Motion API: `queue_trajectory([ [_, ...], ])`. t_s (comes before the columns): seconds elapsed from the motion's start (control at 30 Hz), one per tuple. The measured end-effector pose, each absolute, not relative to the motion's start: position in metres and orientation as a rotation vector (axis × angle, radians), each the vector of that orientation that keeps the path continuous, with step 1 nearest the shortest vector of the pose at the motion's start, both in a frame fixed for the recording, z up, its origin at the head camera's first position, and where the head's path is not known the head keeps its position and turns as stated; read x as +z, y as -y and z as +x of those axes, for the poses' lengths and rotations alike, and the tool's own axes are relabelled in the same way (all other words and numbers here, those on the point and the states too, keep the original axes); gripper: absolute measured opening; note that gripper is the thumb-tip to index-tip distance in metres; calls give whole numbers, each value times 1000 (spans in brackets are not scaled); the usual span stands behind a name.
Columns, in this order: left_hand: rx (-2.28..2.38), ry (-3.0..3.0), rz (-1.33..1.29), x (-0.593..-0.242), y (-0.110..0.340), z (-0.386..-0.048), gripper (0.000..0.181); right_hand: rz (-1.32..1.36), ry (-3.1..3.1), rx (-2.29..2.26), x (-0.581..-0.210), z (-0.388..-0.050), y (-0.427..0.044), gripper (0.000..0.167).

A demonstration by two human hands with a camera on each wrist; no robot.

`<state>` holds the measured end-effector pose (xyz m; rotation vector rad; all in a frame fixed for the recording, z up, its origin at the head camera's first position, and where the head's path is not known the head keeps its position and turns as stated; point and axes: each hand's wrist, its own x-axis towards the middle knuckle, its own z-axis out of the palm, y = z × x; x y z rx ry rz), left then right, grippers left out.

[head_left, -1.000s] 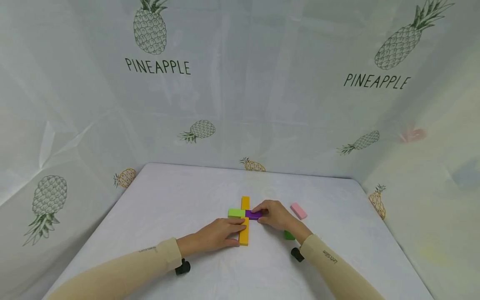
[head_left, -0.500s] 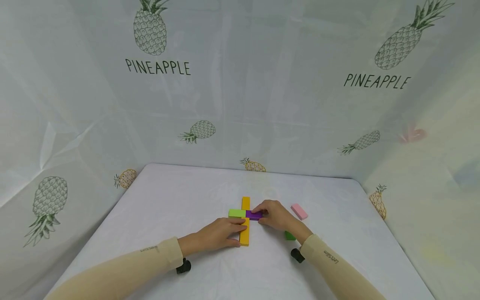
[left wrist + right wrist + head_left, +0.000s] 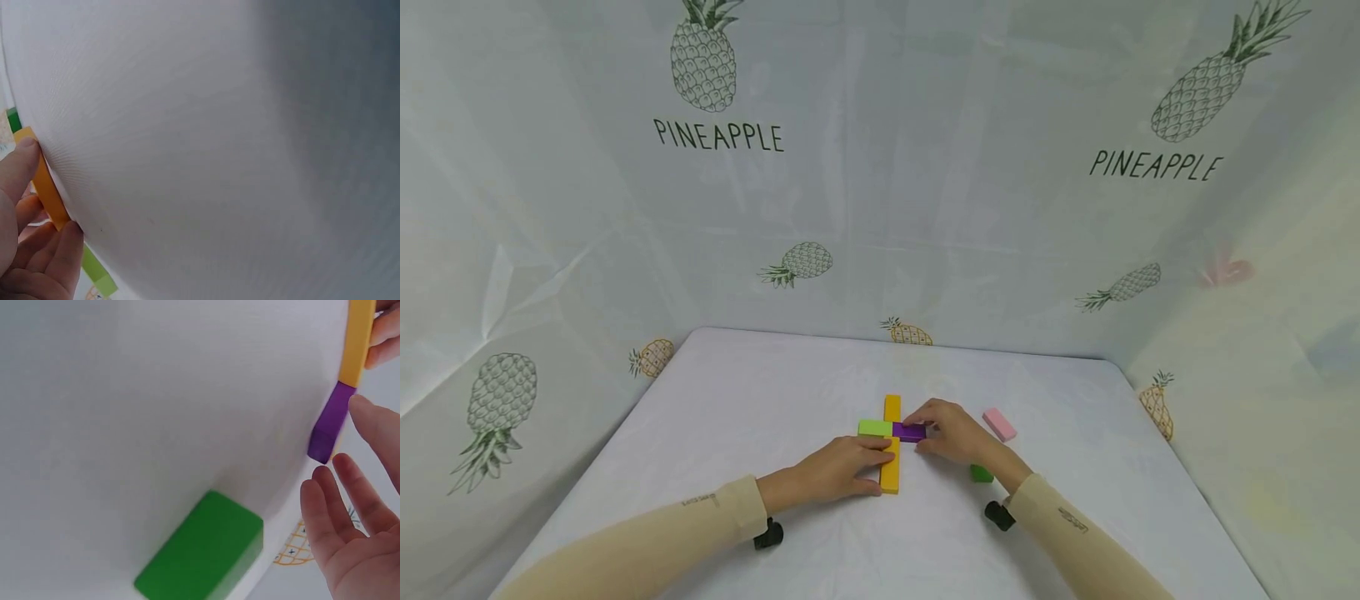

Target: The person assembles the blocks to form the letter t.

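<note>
In the head view, colored wooden blocks form a cross on the table. My left hand (image 3: 838,469) holds the near yellow block (image 3: 891,477), thumb at its near end and fingers toward the cross's middle. The left wrist view shows this grip on the yellow block (image 3: 49,187). Beyond it lies another yellow block (image 3: 892,407). A light green block (image 3: 874,427) makes the left arm, a purple block (image 3: 910,432) the right. My right hand (image 3: 951,432) is around the purple block; index fingertip close at the far side, thumb slightly off the near side.
A pink block (image 3: 999,424) lies beyond my right hand. Partly under the right wrist is a dark green block (image 3: 981,473). A white, pineapple-printed curtain (image 3: 925,208) stands behind the table (image 3: 760,375).
My right thumb has drawn slightly back from the purple block's near side. The left hand and the blocks keep their places; the view has shifted very slightly.
</note>
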<state>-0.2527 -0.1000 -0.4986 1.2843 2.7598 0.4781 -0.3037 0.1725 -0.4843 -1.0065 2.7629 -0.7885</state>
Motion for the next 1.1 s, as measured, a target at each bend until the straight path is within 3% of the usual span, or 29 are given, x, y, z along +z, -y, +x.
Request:
queue_trajectory([
  [0.57,483,-2757,1248,-497,100,-250,58,-915,-2792,-758,-468,-262,-220,52],
  [1.1,479,-2763,1268,-496,101,-249,58,-956,-2852,-890,-481,-237,-263,47],
])
